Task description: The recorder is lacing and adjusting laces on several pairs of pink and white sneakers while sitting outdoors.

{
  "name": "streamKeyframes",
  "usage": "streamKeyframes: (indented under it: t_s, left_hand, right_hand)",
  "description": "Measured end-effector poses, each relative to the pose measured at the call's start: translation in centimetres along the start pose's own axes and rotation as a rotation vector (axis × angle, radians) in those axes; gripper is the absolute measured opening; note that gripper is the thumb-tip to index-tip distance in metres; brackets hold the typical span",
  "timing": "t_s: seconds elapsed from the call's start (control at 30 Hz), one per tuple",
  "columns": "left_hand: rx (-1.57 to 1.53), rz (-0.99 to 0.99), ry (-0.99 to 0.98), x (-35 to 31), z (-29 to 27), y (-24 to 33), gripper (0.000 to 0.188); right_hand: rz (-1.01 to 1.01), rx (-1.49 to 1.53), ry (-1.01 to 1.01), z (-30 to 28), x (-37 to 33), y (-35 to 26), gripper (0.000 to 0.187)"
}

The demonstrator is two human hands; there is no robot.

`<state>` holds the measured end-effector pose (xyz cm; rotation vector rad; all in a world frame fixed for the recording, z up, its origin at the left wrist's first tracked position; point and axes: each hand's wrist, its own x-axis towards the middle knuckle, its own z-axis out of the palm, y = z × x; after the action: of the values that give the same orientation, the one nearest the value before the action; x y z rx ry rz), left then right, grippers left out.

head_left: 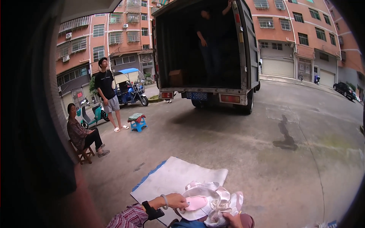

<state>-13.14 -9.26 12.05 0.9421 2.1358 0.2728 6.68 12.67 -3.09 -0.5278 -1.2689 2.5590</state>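
My left hand (176, 201), with a pale bangle and a black strap at the wrist, pinches the near end of a pink, insole-shaped piece (197, 203). That piece lies over a white, curved fabric piece (207, 212) above my lap. At the lower right, my right hand (233, 219) is closed on a bunch of white and pale pink fabric pieces (222, 208), which look like shoe uppers. Some fingers of both hands are hidden by the pieces. Beneath and beyond them, a white sheet with a blue edge (180, 173) is spread on the ground.
A truck (199, 91) stands ahead, its rear open, with a person (213, 41) and a carton (175, 77) inside. To the left are a standing person (105, 85), a seated person (81, 131), a blue stool (137, 124), a scooter (93, 114) and a blue three-wheeler (131, 91).
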Motion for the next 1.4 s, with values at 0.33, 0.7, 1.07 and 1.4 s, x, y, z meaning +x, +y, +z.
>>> streamKeyframes:
  t_s: [0.33, 0.7, 1.07, 1.4]
  left_hand:
    - [0.244, 0.089, 0.409, 1.2, 4.3, -2.1, 0.032]
    - [-0.051, 0.340, 0.813, -1.9, 7.7, -0.5, 0.023]
    - [-0.289, 0.483, 0.609, -1.5, 12.8, -1.9, 0.024]
    - [-0.003, 0.733, 0.682, 1.0, 15.8, -3.7, 0.027]
  right_hand:
    - [0.153, -0.078, 0.007, 0.4, -0.2, -0.7, 0.034]
    - [0.066, -0.022, 0.013, 0.6, -0.7, -1.5, 0.041]
    - [0.129, -0.082, 0.055, -1.0, -0.3, -0.7, 0.041]
    - [0.023, -0.104, 0.120, 1.4, -1.0, -2.2, 0.046]
